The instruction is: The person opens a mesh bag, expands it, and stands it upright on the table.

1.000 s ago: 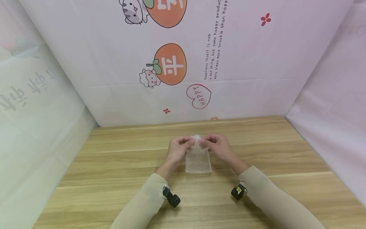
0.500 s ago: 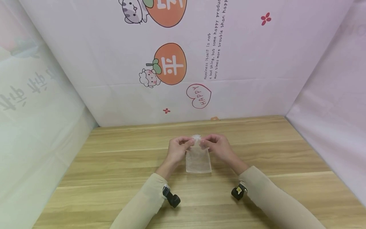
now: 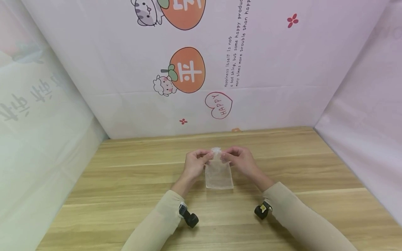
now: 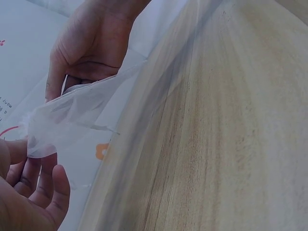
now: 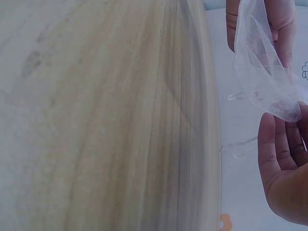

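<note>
We hold a sheer mesh pouch (image 3: 218,173) by its top, above the wooden table (image 3: 125,181).

Our left hand (image 3: 195,162) pinches the pouch's gathered mouth from one side, our right hand (image 3: 239,159) from the other; the pouch hangs between them, and the cartoon-printed backdrop (image 3: 201,69) rises beyond it.

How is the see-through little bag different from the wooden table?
The mesh bag is small, white and see-through; the table is wide, tan and solid wood grain. The bag is soft and puckered at its top, while the table is hard and flat. The left hand and right hand pinch the bag's top; neither holds the table. Both are pale.
</note>
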`<state>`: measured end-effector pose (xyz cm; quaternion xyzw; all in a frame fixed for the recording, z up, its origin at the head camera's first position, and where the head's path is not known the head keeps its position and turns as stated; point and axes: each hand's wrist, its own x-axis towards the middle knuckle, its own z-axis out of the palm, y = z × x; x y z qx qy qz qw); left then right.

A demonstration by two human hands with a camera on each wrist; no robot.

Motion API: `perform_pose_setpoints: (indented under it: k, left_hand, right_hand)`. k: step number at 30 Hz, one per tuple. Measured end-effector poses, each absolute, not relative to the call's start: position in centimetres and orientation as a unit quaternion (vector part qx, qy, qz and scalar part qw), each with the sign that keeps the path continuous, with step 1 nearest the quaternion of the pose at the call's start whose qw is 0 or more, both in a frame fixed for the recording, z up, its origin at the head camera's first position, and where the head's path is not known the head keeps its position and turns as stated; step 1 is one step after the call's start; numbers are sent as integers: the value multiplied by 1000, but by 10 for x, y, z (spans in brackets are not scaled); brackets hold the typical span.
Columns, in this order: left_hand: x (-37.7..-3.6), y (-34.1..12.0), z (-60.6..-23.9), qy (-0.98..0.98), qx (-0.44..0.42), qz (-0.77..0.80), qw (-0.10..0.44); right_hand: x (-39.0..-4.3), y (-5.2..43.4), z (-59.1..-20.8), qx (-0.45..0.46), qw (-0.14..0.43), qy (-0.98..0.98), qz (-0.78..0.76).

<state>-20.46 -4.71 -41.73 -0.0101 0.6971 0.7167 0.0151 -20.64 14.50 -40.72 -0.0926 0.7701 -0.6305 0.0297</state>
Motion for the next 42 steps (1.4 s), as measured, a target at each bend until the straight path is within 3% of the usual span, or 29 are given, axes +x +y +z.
perform_pose_setpoints:
  k: [42]
  left_hand:
    - [-204, -48, -419, 689, -24, 725, -1]
  right_hand:
    - [-211, 152, -412, -67, 32, 766, -638]
